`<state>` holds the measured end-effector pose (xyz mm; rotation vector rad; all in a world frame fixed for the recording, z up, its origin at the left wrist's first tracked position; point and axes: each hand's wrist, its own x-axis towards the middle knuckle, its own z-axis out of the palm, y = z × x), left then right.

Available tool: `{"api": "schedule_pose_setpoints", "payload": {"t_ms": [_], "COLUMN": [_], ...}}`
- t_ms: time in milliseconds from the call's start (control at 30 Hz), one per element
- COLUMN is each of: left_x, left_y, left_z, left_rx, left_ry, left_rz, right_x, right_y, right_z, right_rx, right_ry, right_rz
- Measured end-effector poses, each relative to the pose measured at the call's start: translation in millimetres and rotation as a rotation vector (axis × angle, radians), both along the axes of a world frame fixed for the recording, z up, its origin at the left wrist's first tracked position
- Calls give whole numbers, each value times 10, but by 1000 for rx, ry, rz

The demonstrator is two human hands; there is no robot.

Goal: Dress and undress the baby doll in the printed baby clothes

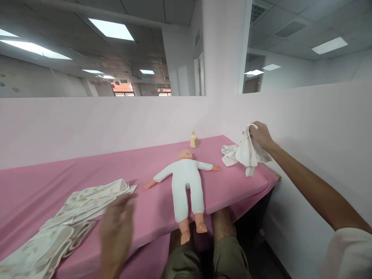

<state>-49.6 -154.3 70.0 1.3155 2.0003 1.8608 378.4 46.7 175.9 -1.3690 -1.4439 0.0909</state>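
My right hand [261,135] is closed on a white cloth piece [245,153] with a loop at its top, held up at the right end of the pink-covered table [157,211]. Its exact kind is unclear. Just behind it lie small patterned cloths [229,154]. A baby doll [187,174] in a white suit lies on its back in the middle, arms spread, feet over the front edge. At the lower left, my left hand [117,228] is smeared by motion. It is nearest to light patterned baby clothes [87,201]; whether it touches them is unclear.
A cream bottle [193,140] stands behind the doll's head. More folded patterned cloth [37,250] lies at the lower left. White walls [116,124] with windows border the table at the back and right. My knees [223,224] are at the front edge.
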Motion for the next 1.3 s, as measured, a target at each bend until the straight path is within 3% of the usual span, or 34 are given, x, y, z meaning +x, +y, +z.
{"api": "schedule_pose_setpoints", "payload": {"t_ms": [67,133,167,233,300,367,567,700,800,900,1000,1100,1133,1200,1233,1300], "left_x": [419,861,1056,1338,1442,1385,894,706,596,498,534,801,930,1202,1326,1518], "left_y": [231,317,318,289,275,303,454,631,861,1089,1119,833,692,424,325,240], "left_z": [10,85,144,280,394,454,484,582,679,737,680,455,356,163,85,-12], "left_rx": [-74,-135,-153,-95,-26,12,53,55,86,93,119,168,154,71,-13,-124], "left_ry": [-15,-72,-89,-105,-164,-252,-425,-500,-486,-351,-258,-176,-118,11,73,90], "left_rz": [-449,-782,-921,-1045,-977,-870,-688,-629,-571,-484,-386,-301,-368,-627,-780,-940], "right_x": [-268,-566,-709,-951,-1107,-1170,-1065,-998,-997,-1053,-1171,-1323,-1373,-1461,-1496,-1544], "right_y": [-242,-481,-592,-787,-934,-1024,-978,-853,-805,-796,-792,-786,-792,-825,-853,-927], "right_z": [335,549,609,650,625,576,394,306,319,376,445,514,536,582,605,647], "right_rx": [49,96,93,38,-33,-81,-172,-186,-197,-194,-170,-169,-170,-159,-148,-127], "right_ry": [-3,-50,-51,-23,14,42,236,324,390,461,529,627,661,720,743,778], "right_rz": [84,118,162,307,441,507,526,498,487,537,541,512,521,560,579,620]}}
